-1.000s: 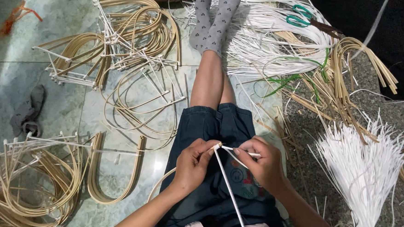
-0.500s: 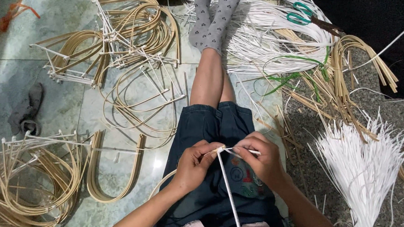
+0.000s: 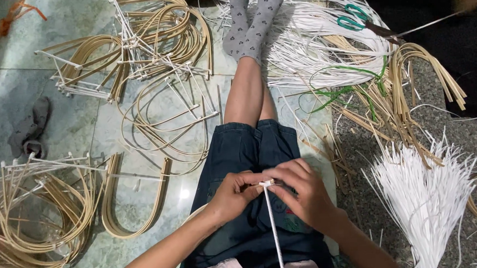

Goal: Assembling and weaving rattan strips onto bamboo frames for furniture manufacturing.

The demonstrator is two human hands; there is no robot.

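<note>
green tiled floor [image 3: 86,125] holds bent rattan hoops [image 3: 153,62]. left hand [image 3: 232,195] and right hand [image 3: 301,190] pinch a white strip [image 3: 273,224] over the lap.

Bare floor [image 3: 24,101] lay open at ten o'clock of the hands. Bent cane hoops [image 3: 152,51] crowded twelve o'clock, white strips [image 3: 427,200] blocked three o'clock, and cane bundles [image 3: 31,226] filled nine o'clock.
</note>
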